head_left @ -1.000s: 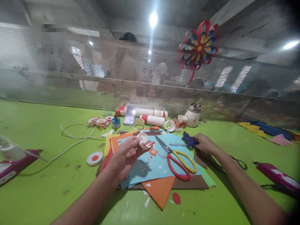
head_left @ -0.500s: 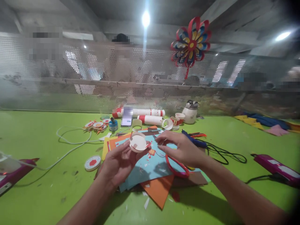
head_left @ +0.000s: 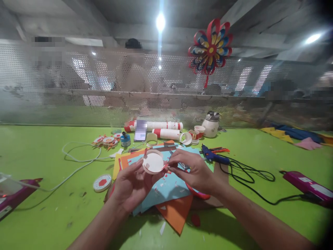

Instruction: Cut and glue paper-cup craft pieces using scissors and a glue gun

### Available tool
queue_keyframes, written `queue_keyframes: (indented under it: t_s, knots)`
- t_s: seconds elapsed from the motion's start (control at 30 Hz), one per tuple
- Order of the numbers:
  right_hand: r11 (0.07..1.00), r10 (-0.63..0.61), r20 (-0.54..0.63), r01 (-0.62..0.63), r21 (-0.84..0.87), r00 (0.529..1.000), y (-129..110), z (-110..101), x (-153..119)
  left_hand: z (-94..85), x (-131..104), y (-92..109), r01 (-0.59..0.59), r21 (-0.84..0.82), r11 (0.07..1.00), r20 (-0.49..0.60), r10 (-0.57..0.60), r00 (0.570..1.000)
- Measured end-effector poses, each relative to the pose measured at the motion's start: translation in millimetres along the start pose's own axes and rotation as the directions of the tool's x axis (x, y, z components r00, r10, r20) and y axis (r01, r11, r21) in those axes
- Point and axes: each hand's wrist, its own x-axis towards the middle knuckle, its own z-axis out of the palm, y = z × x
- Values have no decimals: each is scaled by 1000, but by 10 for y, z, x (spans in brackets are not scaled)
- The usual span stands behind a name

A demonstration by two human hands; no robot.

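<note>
A round white paper piece [head_left: 153, 161] with small red bits at its rim is held by my left hand [head_left: 133, 187], thumb at its left edge and fingers beneath. My right hand [head_left: 194, 170] is closed in a pinch at the piece's right edge, beside a small red bit; what the fingertips hold is too small to make out. Under both hands lie light blue sheets [head_left: 161, 191] with red scraps, over an orange sheet [head_left: 178, 215]. Red-handled scissors [head_left: 200, 195] are partly hidden below my right hand.
A blue glue gun [head_left: 214, 155] with a black cord lies at the right. Behind are a phone [head_left: 140, 131], a blue bottle [head_left: 125, 139], paper cups [head_left: 166, 133] and a white jug [head_left: 210, 125]. A decorated disc [head_left: 102, 183] lies left; a perforated screen stands behind.
My right hand has moved left and down to the white piece's right edge, and its fingers have closed together. The glue gun shows more fully now. My left hand keeps its hold.
</note>
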Motion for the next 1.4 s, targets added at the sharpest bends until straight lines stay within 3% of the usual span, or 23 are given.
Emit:
queue_keyframes:
  t_s: [0.2, 0.37, 0.47, 0.57, 0.8, 1.17, 1.4]
  knots:
    - [997, 16, -3, -16, 70, 1000, 8, 19, -42, -27, -15, 0, 41, 13, 999, 35, -41, 999]
    - [977, 163, 9, -163, 139, 987, -26, -41, -44, -37, 10, 6, 52, 55, 997, 75, -56, 996]
    - [941, 282, 7, -278, 192, 960, -34, -123, -34, -56, 37, -6, 35, 141, 989, 107, -50, 993]
    - [900, 377, 21, -372, 227, 926, -43, -192, -8, -74, 47, -38, 17, 261, 965, 56, -33, 998]
    - [827, 522, 183, -547, 127, 833, -77, -161, 42, -96, 63, -105, 26, 395, 918, 59, -54, 997]
    - [803, 588, 182, -596, -16, 788, -52, -81, 87, -112, 82, -132, 30, 469, 882, 109, -92, 990]
    - [801, 597, 160, -591, -88, 786, -104, -58, 97, -126, 79, -142, 4, 505, 863, 142, -87, 986]
